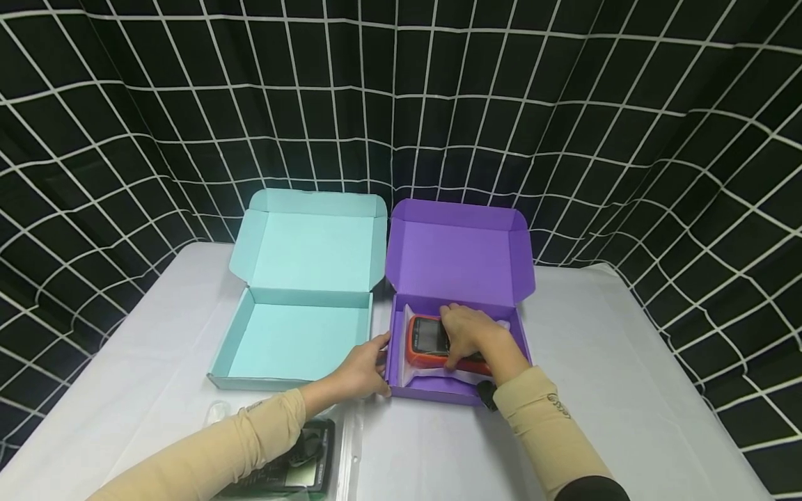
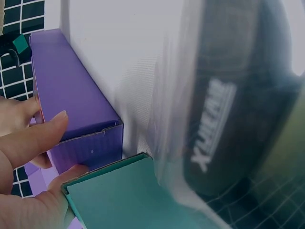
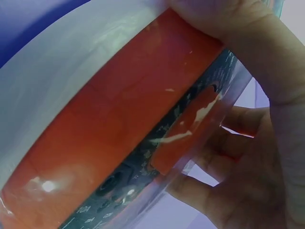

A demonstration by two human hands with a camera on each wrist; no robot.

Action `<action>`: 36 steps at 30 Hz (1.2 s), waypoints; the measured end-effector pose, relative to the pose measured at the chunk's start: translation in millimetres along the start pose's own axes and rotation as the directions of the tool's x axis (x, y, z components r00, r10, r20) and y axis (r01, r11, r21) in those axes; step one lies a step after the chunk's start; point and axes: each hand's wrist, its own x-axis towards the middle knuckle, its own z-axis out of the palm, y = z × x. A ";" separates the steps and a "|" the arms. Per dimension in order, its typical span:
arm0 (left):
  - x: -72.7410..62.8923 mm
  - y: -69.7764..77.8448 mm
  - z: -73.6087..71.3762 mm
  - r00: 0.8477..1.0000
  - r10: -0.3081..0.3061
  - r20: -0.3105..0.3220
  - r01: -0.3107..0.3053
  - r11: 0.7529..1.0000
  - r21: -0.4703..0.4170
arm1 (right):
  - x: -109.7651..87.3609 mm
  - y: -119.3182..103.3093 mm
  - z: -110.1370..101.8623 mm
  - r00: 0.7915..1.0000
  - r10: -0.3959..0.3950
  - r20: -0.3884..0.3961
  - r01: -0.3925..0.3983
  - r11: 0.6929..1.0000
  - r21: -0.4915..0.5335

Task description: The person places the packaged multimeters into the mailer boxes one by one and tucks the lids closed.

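An orange and dark multimeter [image 1: 427, 337] in a clear plastic bag [image 1: 407, 358] lies inside the open purple box [image 1: 438, 395]. My right hand [image 1: 466, 330] grips it from above, across its middle. In the right wrist view the thumb is against the orange side [image 3: 109, 105] and the fingers lie along the opposite side. My left hand [image 1: 363, 369] touches the purple box's left wall near the front corner, its fingers extended. One finger reaches between the purple box and the teal box [image 2: 124, 191] in the left wrist view.
The open teal box [image 1: 301, 341] stands left of the purple one, both lids raised at the back. Under my left forearm lies a clear bag [image 1: 351, 445] with a dark meter [image 1: 322, 452] in it. A black grid-patterned curtain [image 1: 401, 104] surrounds the white table [image 1: 595, 390].
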 end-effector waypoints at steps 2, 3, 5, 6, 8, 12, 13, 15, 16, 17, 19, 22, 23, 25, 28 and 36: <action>0.0 0.1 0.0 1.000 -0.004 0.001 0.004 1.000 -0.003 | 0.7 0.3 0.6 1.000 0.002 0.003 -0.002 1.000 -0.002; 0.0 0.0 0.0 1.000 -0.007 0.001 0.007 1.000 -0.005 | 1.0 0.3 0.9 1.000 0.003 0.005 -0.003 1.000 -0.002; -0.1 0.6 -0.3 1.000 -0.008 0.002 0.008 1.000 -0.005 | 1.2 0.3 2.0 1.000 0.006 0.011 -0.006 1.000 -0.003; -0.1 0.5 -0.3 1.000 -0.010 0.002 0.010 1.000 -0.007 | 1.4 0.2 2.6 1.000 0.008 0.013 -0.008 1.000 -0.004; -0.4 0.4 -0.4 1.000 -0.011 0.001 0.011 1.000 -0.008 | 1.8 0.0 3.4 1.000 0.006 0.018 -0.006 1.000 -0.010; -1.2 0.1 -1.0 1.000 -0.008 0.000 0.008 1.000 -0.004 | 3.5 -1.7 4.5 1.000 0.005 0.027 -0.005 1.000 -0.020; -1.4 0.0 -1.1 1.000 -0.007 0.000 0.007 1.000 -0.002 | 4.1 -2.2 4.5 1.000 0.003 0.028 -0.003 1.000 -0.021; -1.7 0.5 -1.8 1.000 -0.007 0.001 0.007 1.000 0.002 | 4.5 -3.3 4.3 1.000 0.004 0.029 -0.004 1.000 -0.017; -1.8 0.6 -1.9 1.000 -0.007 0.001 0.007 1.000 0.004 | 4.8 -3.4 4.1 1.000 0.004 0.031 -0.003 1.000 -0.016; -1.9 0.9 -2.1 1.000 -0.007 0.001 0.007 1.000 0.005 | 4.8 -3.9 3.9 1.000 0.002 0.031 -0.002 1.000 -0.013; -2.1 1.4 -2.3 1.000 -0.008 0.001 0.008 1.000 0.009 | 4.6 -4.5 3.2 1.000 -0.002 0.031 0.003 1.000 -0.012; -1.7 2.0 -2.3 1.000 -0.002 0.001 0.002 1.000 0.019 | 4.4 -4.8 2.7 0.999 -0.004 0.034 0.005 1.000 -0.015; -1.5 2.0 -2.2 1.000 0.000 0.001 0.000 1.000 0.022 | 4.4 -4.9 2.8 0.999 -0.004 0.035 0.004 1.000 -0.017; -1.1 1.8 -1.9 1.000 -0.001 0.002 0.001 1.000 0.027 | 4.4 -4.7 3.2 0.999 -0.005 0.038 0.005 1.000 -0.020; -1.2 1.9 -1.5 1.000 -0.002 0.004 0.002 1.000 0.031 | 3.7 -5.2 3.4 0.999 -0.006 0.037 0.007 1.000 -0.020; 0.7 2.8 -4.9 0.999 0.008 0.044 -0.012 0.996 0.093 | 2.3 -7.4 3.9 0.997 0.055 0.058 -0.057 0.998 0.033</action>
